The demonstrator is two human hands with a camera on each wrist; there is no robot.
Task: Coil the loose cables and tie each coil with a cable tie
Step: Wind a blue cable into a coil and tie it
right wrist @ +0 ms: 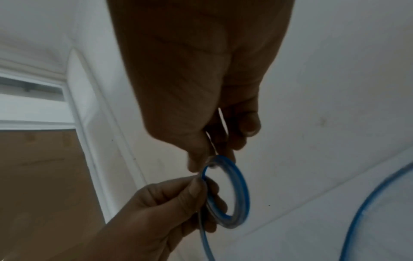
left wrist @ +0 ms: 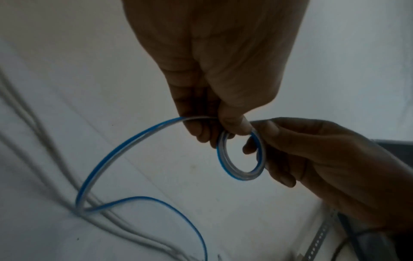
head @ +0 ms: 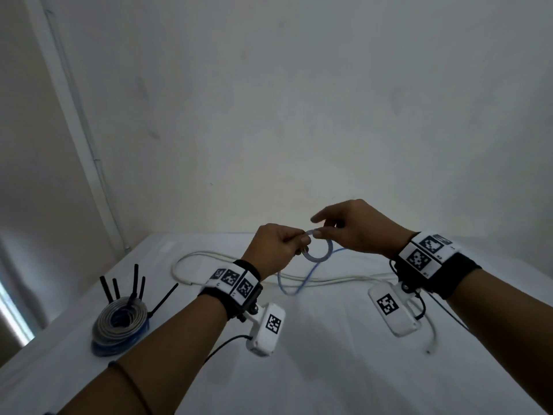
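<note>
Both hands raised together above the middle of the white-covered table (head: 299,369), toward its far edge. Left hand (head: 273,250): fingers curled, thumb and forefinger pinching the small coil (head: 317,250) at its upper left rim. Right hand (head: 356,227): thumb and middle fingers pinching the same coil at the top, index finger held out straight and touching nothing. The hands nearly meet at the pinch points.

The coil is a few tight turns of the blue cable (left wrist: 107,169), a thin, glossy, flat-looking line, clear with a blue stripe. It hangs upright between the hands, clear of the table. The loose tail leaves the left hand, arcs down to the cloth and loops away.

White cable (head: 191,256): round, matte, lying in long loose curves across the far half of the table, under the blue tail.

Near the left edge: a finished bundle (head: 119,327) of grey and blue cable, round and flat on the cloth, with black cable ties (head: 136,283) standing up out of it, stiff and narrow.
</note>
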